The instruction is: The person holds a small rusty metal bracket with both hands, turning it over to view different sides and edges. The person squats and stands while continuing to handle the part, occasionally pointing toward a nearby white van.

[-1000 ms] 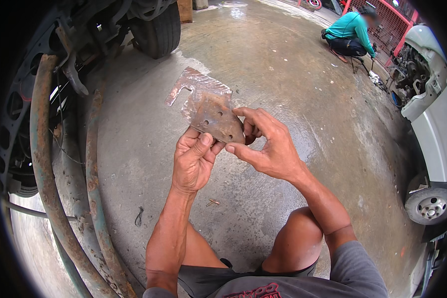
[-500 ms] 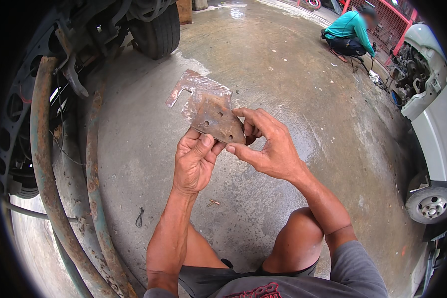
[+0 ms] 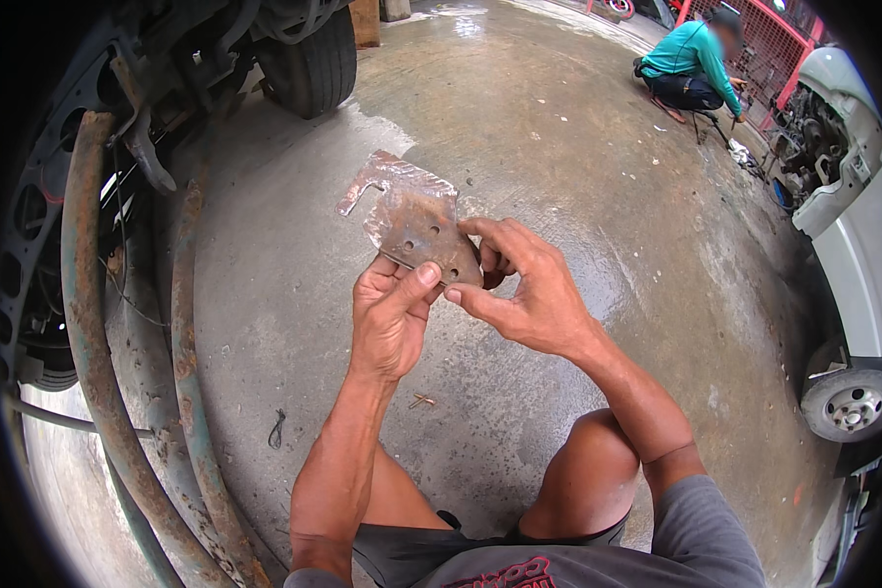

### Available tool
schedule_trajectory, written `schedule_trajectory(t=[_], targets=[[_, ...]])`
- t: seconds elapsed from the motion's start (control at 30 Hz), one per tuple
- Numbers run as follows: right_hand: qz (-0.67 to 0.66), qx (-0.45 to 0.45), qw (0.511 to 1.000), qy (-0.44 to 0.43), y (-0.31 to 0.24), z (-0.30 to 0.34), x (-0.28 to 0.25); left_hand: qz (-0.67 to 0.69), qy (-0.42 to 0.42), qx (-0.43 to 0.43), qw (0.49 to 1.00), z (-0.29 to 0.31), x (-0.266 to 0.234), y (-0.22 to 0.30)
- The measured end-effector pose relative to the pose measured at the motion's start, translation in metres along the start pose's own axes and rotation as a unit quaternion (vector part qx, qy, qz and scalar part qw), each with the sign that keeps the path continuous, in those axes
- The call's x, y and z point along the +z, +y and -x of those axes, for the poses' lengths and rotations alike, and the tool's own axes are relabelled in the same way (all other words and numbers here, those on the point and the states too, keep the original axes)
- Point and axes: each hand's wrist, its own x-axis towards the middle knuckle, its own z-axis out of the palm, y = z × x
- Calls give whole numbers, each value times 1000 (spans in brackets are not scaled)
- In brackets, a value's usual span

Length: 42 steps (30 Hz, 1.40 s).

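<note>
both hands grip metal in mid-air, over the bare concrete floor [image 3: 294, 333] in front of the knees. the left hand [image 3: 394, 318] pinches the lower edge of the rusty plate [image 3: 423, 257], thumb flat on its face near the bottom hole, the other fingers tucked beneath. the right hand [image 3: 534, 279] holds the same plate by its right side, forefinger at the upper corner and thumb at the lower one; its remaining fingers curl behind, and how much they bear cannot be told.

the shiny plate [image 3: 414, 184], with a slot and a hooked arm, sticks out past the rusty one's far edge and seems to lie under it.

the step looks like lining up the two pieces. to do it well, let the left thumb clamp the stack while the right fingertips nudge one edge at a time. judge the fit by the holes and side edges, viewed square-on rather than tilted. press lightly: rough rims could cut, and the overhanging hook likely makes the far end heavy. keep it well clear of the curved pipes [image 3: 86, 255] along the floor's left side.
</note>
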Motion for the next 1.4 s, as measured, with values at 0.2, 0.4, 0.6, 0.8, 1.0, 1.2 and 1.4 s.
schedule_trajectory(t=[0.2,0.4,0.6,0.8,1.0,1.2,1.4], targets=[[9,-3,1000,2,2,1,3,-5,14,-3,1000,-1,0,-2],[4,0,1000,-2,4,1,9,-6,32,12,999,-1,0,-2],[-23,19,999,-28,4,1,4,-5,48,16,999,-3,-2,-1],[-6,34,998,-52,7,1,2,7,63,20,998,-4,-1,1],[-5,7,999,-36,9,1,8,9,37,11,999,-4,-11,-1],[-10,-9,1000,-24,12,2,10,17,35,9,999,-4,-10,0],[6,-39,999,-28,12,3,8,25,41,12,999,-5,-8,1]])
